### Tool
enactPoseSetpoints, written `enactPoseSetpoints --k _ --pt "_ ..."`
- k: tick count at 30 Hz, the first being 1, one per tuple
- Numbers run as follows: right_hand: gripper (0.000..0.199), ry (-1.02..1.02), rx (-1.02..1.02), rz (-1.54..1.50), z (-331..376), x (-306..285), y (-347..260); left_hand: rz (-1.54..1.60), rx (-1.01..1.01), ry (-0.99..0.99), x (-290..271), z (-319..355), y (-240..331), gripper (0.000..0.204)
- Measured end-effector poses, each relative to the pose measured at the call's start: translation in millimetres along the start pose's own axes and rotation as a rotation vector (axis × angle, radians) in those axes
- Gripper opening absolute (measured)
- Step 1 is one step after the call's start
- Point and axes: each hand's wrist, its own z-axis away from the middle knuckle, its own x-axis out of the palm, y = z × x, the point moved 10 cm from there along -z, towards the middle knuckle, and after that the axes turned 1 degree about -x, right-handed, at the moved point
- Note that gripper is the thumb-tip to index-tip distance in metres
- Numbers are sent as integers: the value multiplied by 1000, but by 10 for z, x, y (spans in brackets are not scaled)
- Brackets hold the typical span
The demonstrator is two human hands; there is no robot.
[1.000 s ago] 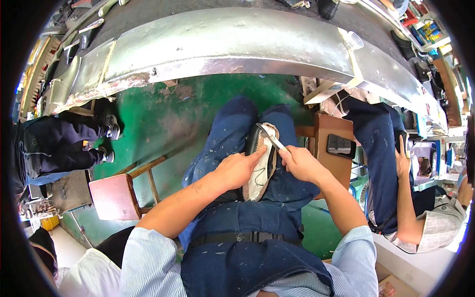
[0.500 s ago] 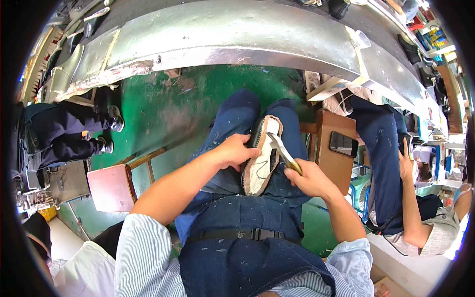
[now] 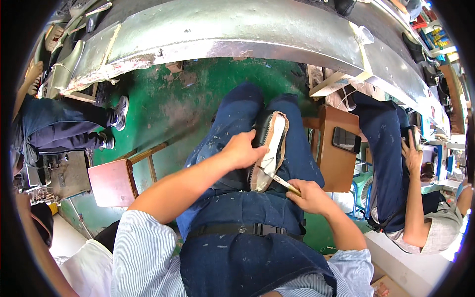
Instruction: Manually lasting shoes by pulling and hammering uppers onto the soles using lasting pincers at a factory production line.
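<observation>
Tool (image 3: 280, 181) tip's dropped from the far half of the sole (image 3: 269, 159) to its near end, left of my right grip (image 3: 309, 197), wrapped round the handle (image 3: 294, 190). Left grip (image 3: 242, 150) clamps the shoe (image 3: 278, 141) on my lap (image 3: 235, 116); I'd brace it, fingers clear.

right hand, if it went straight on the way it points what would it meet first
Probably the near end of the shoe, where the tool in the right hand points; the trouser leg beneath could come first, since depth is unclear.
</observation>
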Motion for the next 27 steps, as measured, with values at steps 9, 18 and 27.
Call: enactPoseSetpoints --k 9,18,27 --pt "34 -720 362 -1130 152 759 416 1026 -44 -76 561 477 -282 78" --pt "33 -311 390 -699 -40 42 106 592 117 55 472 410 -440 79" --pt "34 36 80 -192 -238 -39 -215 708 219 -149 549 417 -334 89"
